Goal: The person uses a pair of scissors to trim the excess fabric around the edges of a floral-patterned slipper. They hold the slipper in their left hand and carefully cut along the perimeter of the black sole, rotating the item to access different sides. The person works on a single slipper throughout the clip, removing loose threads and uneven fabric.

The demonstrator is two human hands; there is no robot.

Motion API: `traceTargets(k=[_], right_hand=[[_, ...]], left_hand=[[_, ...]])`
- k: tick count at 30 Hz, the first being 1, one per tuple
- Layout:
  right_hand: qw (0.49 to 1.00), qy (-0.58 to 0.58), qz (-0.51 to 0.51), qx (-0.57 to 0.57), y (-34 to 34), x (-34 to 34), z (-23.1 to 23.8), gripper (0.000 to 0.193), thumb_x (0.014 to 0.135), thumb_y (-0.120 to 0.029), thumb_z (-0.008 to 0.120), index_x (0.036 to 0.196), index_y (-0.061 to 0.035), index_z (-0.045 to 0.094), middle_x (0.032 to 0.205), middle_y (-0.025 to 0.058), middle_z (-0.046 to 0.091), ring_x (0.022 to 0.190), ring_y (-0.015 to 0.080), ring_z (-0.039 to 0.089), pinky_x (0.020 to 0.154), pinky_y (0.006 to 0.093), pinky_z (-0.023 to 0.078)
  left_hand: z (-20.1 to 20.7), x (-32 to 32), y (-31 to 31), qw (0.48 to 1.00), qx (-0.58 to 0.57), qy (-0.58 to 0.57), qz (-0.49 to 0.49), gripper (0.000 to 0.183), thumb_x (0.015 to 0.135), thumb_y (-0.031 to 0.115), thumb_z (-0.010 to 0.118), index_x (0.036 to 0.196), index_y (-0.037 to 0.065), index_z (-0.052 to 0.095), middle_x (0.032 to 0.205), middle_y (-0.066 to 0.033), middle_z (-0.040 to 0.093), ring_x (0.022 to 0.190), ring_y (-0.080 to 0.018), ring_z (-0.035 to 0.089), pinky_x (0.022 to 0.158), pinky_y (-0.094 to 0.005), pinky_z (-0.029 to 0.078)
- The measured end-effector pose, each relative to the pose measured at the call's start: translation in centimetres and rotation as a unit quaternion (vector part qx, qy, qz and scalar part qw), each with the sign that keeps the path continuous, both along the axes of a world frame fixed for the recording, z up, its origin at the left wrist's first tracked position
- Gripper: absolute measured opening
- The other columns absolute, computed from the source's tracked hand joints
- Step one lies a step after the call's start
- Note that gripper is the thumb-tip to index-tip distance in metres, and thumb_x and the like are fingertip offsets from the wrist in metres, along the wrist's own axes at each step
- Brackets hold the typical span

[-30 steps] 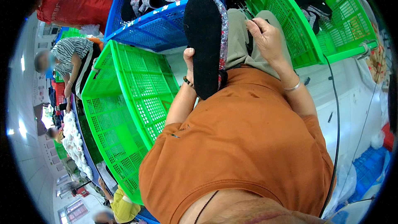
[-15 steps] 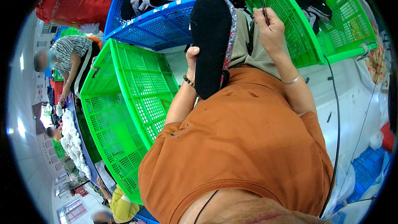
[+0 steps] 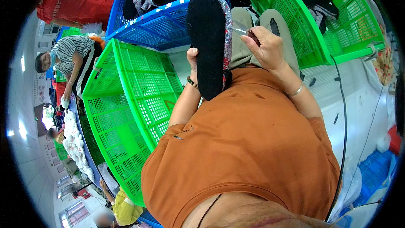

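A slipper point(image 3: 206, 42) with a black sole and a grey floral side stands lengthwise in front of me, sole facing up at me. My left hand point(image 3: 193, 65) is closed round its left side; the thumb shows, while the other fingers are hidden behind the slipper. Just right of the slipper, my right hand point(image 3: 268, 48) is closed on small thread snips point(image 3: 252, 36). Their shiny tip points left at the floral side, close to it; whether they touch I cannot tell.
A blue crate point(image 3: 156, 29) of floral slippers stands ahead. Green crates flank me, one at left point(image 3: 145, 88) and another at right point(image 3: 303, 21) holding slippers. A black cable point(image 3: 344, 114) hangs at right. A person in stripes point(image 3: 76, 55) works at a table at left.
My right hand has moved down and left, and the snips have turned from pointing up to pointing left at the slipper. The slipper has shifted slightly left.
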State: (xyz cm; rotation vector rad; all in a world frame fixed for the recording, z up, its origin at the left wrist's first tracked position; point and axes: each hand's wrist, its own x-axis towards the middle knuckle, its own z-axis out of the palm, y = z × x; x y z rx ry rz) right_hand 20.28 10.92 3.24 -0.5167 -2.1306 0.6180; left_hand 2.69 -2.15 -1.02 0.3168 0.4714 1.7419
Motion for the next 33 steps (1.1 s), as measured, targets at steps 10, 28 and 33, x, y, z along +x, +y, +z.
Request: traceTargets(k=[10,28,33], right_hand=[[0.998,-0.013,-0.042,0.041,-0.2,0.1,1.2,0.027,0.086,-0.030,0.062,0.078,-0.0041,0.061,0.068,0.0097,0.058,0.055,0.0239,0.056,0.048,0.0314,0.042],[0.997,-0.018,-0.047,0.052,-0.5,0.8,1.8,0.027,0.084,-0.029,0.064,0.075,-0.0048,0.060,0.067,0.0098,0.057,0.054,0.0249,0.054,0.047,0.0316,0.041],[0.994,-0.054,-0.074,0.065,-0.7,0.3,1.7,0.031,0.085,-0.035,0.061,0.077,-0.0050,0.061,0.068,0.0083,0.058,0.054,0.0240,0.055,0.046,0.0310,0.041]], left_hand=[[1.7,0.6,-0.5,1.000,-0.026,0.008,-0.011,0.079,0.069,0.036,0.063,0.135,0.000,0.036,0.127,-0.0182,0.051,0.108,-0.0302,0.056,0.091,-0.0406,0.049],[0.7,-0.1,-0.5,0.999,-0.032,0.019,-0.011,0.080,0.069,0.036,0.062,0.135,-0.001,0.036,0.126,-0.0204,0.051,0.107,-0.0326,0.056,0.090,-0.0410,0.050],[1.3,0.0,-0.4,0.998,-0.041,0.042,-0.022,0.082,0.067,0.038,0.062,0.134,-0.001,0.036,0.125,-0.0214,0.051,0.106,-0.0320,0.057,0.089,-0.0412,0.051]])
